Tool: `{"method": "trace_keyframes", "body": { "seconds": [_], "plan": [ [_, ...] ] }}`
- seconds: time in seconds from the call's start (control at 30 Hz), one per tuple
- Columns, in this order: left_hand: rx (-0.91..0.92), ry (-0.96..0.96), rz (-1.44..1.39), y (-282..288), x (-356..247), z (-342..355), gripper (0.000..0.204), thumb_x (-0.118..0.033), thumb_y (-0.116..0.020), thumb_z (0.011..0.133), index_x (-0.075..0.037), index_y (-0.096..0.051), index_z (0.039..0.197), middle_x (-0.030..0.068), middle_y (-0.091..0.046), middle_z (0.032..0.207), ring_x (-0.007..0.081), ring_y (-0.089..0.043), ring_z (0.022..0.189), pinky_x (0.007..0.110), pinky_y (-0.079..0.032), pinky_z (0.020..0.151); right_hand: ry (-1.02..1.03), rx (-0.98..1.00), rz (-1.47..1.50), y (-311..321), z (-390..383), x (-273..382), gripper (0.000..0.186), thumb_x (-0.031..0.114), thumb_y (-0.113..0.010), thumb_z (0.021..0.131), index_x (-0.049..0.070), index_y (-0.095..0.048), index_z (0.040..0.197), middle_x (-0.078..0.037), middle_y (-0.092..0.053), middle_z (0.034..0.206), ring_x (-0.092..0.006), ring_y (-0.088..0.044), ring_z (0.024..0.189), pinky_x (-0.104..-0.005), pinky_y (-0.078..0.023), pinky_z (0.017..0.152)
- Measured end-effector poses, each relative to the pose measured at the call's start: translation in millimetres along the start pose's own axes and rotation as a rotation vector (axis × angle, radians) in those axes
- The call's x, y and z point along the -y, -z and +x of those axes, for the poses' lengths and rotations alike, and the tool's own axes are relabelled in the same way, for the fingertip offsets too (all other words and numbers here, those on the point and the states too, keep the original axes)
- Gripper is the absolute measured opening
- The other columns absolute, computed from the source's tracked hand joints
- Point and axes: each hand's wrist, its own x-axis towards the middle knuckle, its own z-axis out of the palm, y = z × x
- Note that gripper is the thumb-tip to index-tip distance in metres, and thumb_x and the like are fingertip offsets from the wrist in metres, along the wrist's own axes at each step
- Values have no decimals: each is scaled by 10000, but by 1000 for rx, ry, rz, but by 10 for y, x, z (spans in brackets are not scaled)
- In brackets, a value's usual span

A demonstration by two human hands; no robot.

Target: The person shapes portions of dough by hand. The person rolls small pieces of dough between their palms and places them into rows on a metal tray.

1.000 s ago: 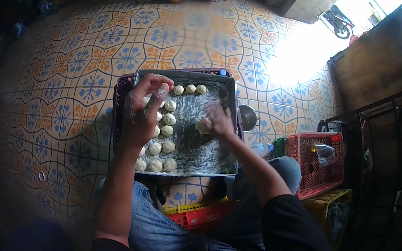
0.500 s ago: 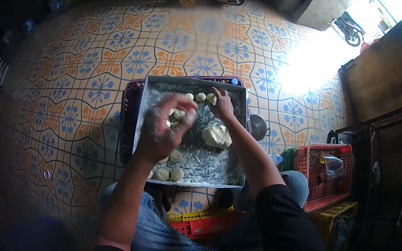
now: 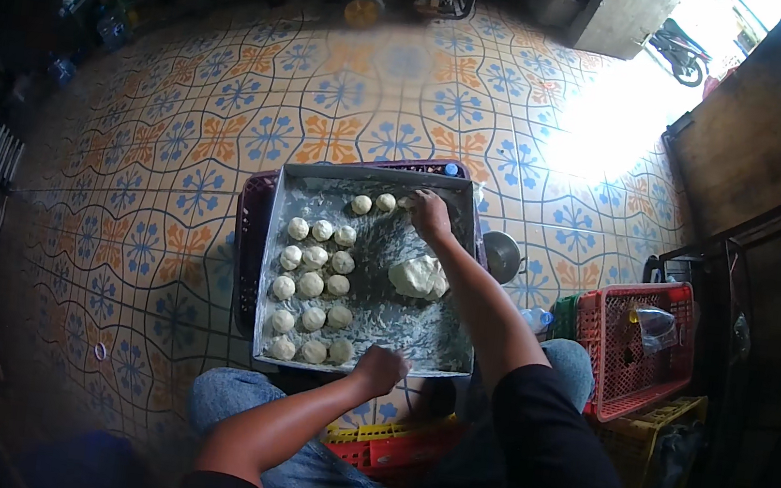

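Note:
A square metal tray [image 3: 444, 348], dusted with flour, lies before me. Rows of several round dough balls [image 3: 314, 256] fill its left side, and two more dough balls [image 3: 373, 204] sit near the far edge. My right hand [image 3: 430, 217] is at the far right of the tray, its fingers closed over a pale dough ball that is mostly hidden. Below it rests a large lump of dough [image 3: 414, 276]. My left hand [image 3: 382, 370] hovers at the tray's near edge with curled fingers; what they hold, if anything, is hidden.
The tray stands on a dark purple crate [image 3: 255, 218]. A metal bowl [image 3: 503, 256] is on the tiled floor to its right, with a plastic bottle [image 3: 535, 318] and a red crate [image 3: 646, 349] beyond. Yellow and red crates [image 3: 395, 447] show between my knees.
My left hand has come back from over the left dough balls to the tray's near edge, uncovering the rows. The right hand stays by the far dough ball, its fingers now more drawn in.

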Motion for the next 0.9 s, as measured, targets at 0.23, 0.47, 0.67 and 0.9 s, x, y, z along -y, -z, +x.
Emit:
{"method": "trace_keyframes", "body": {
  "seconds": [0.23,0.47,0.67,0.9],
  "plan": [
    [-274,31,-133,-377,16,-147,136,-114,-549,907,-82,-682,899,137,-721,804,310,-737,750,450,-575,600,-169,-93,213,78,79,346,277,123,-724,780,96,-737,1055,-195,-725,1019,-395,-693,956,-463,-551,855],
    [-330,-1,-281,-335,2,-48,220,-161,-509,928,-73,-673,809,161,-707,769,326,-722,719,475,-565,605,116,42,-191,-275,20,76,353,296,-796,801,151,-739,1118,-96,-679,1178,-345,-577,1140,-459,-508,943],
    [-169,41,-339,-321,30,-91,247,-168,-489,991,-32,-673,899,191,-707,816,384,-719,782,517,-565,680,163,40,-189,-382,-95,223,213,245,-705,885,129,-762,1055,-72,-658,1135,-340,-551,1115,-443,-519,904],
    [-151,25,-315,-319,23,-91,300,-186,-465,1020,-23,-697,922,210,-713,843,384,-723,794,509,-569,679,170,65,-44,-340,-98,281,180,118,-644,892,100,-755,1033,-113,-661,1017,-326,-595,1017,-421,-538,851]
  ]
}}
